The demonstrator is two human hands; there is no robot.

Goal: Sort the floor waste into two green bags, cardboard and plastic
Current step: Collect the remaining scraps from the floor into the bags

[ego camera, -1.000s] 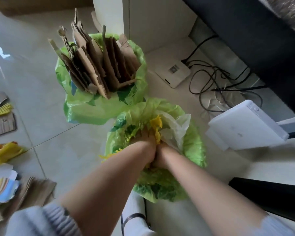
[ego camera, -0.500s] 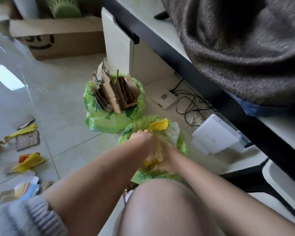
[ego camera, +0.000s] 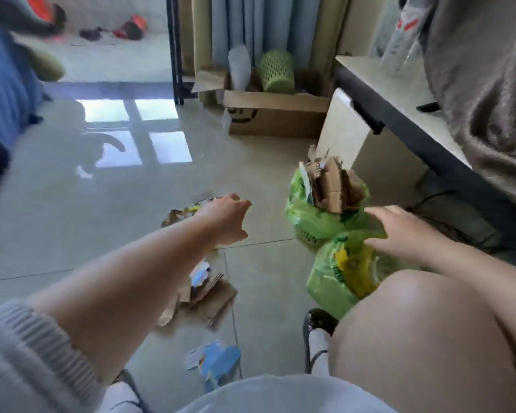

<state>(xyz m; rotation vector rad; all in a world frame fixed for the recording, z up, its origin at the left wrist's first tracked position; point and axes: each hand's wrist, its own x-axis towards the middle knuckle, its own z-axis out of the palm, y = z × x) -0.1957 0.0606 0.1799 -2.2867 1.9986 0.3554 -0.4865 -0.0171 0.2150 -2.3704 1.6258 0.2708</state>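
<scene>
Two green bags stand on the floor at the right. The far bag [ego camera: 307,216] is stuffed with upright cardboard pieces [ego camera: 334,186]. The near bag [ego camera: 328,281] holds yellow plastic [ego camera: 358,272]. My right hand [ego camera: 399,231] hovers over the near bag's top with relaxed fingers, holding nothing. My left hand [ego camera: 225,219] reaches out to the left over the floor, empty, above a yellow and brown scrap [ego camera: 182,214]. Flat cardboard pieces [ego camera: 209,296] and a blue wrapper [ego camera: 218,360] lie on the tiles under my left forearm.
A desk [ego camera: 405,108] with a grey blanket [ego camera: 489,93] runs along the right. A large cardboard box [ego camera: 277,114] and a green basket [ego camera: 276,70] stand at the back. My bare knee [ego camera: 423,338] and shoe [ego camera: 318,338] sit beside the near bag.
Both hands have left the near bag and the yellow plastic stays inside. My left hand has swung out to the left over the floor waste. The view has lifted up.
</scene>
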